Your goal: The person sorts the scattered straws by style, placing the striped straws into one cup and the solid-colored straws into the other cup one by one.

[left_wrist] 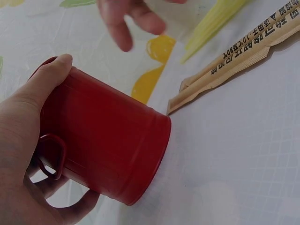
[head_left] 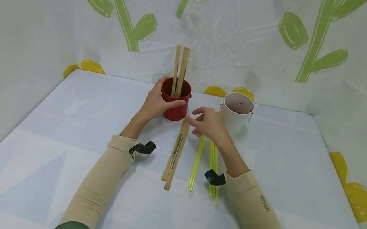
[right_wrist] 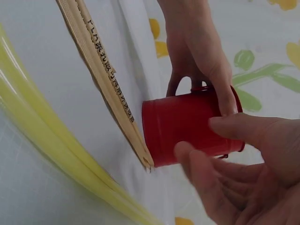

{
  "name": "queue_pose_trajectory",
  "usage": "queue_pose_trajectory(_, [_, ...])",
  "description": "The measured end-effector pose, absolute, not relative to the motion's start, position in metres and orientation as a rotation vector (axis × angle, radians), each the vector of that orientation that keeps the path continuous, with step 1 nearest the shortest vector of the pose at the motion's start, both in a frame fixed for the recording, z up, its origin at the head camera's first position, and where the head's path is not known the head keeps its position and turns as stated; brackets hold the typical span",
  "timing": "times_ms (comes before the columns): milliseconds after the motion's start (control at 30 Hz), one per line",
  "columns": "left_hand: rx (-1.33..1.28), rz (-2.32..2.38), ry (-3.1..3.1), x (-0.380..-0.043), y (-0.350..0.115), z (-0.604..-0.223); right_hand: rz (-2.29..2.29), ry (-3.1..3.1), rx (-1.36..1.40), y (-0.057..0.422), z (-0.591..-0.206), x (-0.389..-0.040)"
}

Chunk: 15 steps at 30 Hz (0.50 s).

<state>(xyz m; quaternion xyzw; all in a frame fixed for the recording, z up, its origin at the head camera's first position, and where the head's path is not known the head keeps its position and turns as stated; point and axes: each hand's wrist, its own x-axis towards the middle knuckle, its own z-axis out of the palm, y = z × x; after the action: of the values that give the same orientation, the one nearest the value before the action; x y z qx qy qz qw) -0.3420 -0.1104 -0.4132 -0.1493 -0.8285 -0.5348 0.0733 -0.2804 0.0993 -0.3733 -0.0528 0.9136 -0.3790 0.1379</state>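
Note:
My left hand [head_left: 152, 105] grips a small red bucket [head_left: 175, 114], thumb on the near side of the rim and fingers round the far side. Paper-wrapped straws [head_left: 183, 69] stand upright in it. My right hand [head_left: 212, 124] hovers between the red bucket and a white one, its fingers apart and bent a little, with nothing between them in the right wrist view. Below its fingertips lie more paper-wrapped straws [head_left: 174, 158], printed with dark characters; their far ends come close to the bucket's base [right_wrist: 149, 136].
The white bucket [head_left: 233, 119] stands at the table's back, behind my right hand. Yellow straws [head_left: 195, 166] lie lengthwise right of the paper-wrapped ones, some partly under my right forearm. A curtain [head_left: 219, 39] with green leaf prints hangs behind the pale tabletop [head_left: 67, 122].

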Motion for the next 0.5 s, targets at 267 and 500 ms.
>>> queue_pose_trajectory(267, [-0.439, -1.598, -2.491, -0.339, -0.109, -0.411, -0.869, 2.579, -0.056, 0.092, -0.383, -0.281])
queue_pose_trajectory(500, [-0.442, -1.591, -2.494, -0.339, -0.108, -0.410, -0.813, 2.576, -0.046, 0.084, -0.393, -0.280])
